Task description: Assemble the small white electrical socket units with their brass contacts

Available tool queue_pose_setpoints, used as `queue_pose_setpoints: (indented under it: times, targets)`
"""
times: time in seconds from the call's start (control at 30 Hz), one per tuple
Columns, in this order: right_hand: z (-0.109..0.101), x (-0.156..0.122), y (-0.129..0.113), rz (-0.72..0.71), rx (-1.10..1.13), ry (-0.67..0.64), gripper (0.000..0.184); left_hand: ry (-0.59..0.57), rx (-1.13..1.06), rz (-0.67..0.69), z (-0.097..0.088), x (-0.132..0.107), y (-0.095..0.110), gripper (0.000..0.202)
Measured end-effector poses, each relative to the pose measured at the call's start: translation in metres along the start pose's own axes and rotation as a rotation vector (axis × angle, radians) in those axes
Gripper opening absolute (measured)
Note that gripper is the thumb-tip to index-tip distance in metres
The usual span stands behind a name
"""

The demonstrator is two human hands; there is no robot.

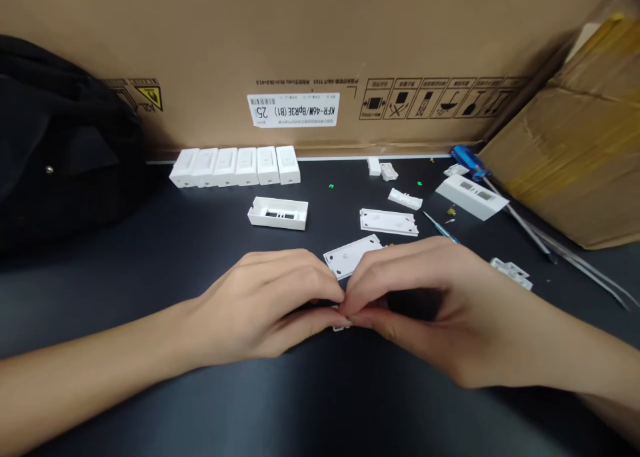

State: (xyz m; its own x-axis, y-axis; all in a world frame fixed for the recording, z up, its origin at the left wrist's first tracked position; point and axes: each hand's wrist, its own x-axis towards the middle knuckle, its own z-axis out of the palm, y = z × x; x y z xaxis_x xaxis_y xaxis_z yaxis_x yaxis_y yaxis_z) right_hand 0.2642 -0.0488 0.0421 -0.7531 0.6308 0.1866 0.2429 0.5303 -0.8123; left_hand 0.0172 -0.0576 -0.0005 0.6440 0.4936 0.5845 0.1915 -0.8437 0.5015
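Note:
My left hand [280, 300] and my right hand [425, 290] meet at the centre, fingertips pinched together on a small white plastic part [340, 327]. Only a sliver of that part shows below the fingers, so its shape is mostly hidden. Just beyond my fingertips lies a flat white cover plate [354, 255], partly covered by my right hand. A second white plate [389, 222] rests farther back. An open white rectangular housing [278, 214] sits on the table beyond my left hand.
Several white switch-like boxes [237, 167] stand in a row before a large cardboard box [310, 37]. At right are a white housing [471, 197], a blue-handled screwdriver [468, 159], tweezers [585, 270] and another carton [565, 150]. A black bag [60, 143] occupies the left.

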Motion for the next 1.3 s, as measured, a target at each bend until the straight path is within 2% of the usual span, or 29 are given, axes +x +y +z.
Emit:
queue_pose_setpoints:
  times: [0.2, 0.43, 0.6, 0.7, 0.9, 1.1, 1.3]
  targets:
    - [0.0, 0.002, -0.004, 0.017, 0.076, 0.053, 0.016, 0.051, -0.008, -0.037, -0.004, -0.001, 0.005, 0.005]
    - [0.003, 0.0, -0.008, 0.145, 0.081, 0.081, 0.014, 0.051, 0.085, -0.119, -0.004, -0.005, 0.011, 0.005]
    - [0.002, 0.004, -0.007, 0.2, 0.17, 0.084, 0.011, 0.082, 0.142, -0.027, 0.001, -0.009, 0.009, 0.008]
    - [0.003, 0.004, -0.007, 0.232, 0.233, 0.066, 0.011, 0.112, 0.162, -0.018, 0.001, -0.01, 0.009, 0.006]
    - [0.003, 0.001, -0.005, 0.255, 0.286, 0.071, 0.008, 0.037, 0.161, -0.014, -0.004, -0.008, 0.013, 0.007]
    - [0.0, 0.003, -0.006, 0.302, 0.246, 0.023, 0.006, 0.036, 0.138, 0.036, 0.0, -0.008, 0.005, 0.009]
    - [0.001, 0.0, -0.008, 0.233, 0.168, 0.035, 0.012, 0.017, 0.152, -0.015, 0.0, -0.01, 0.007, 0.011]
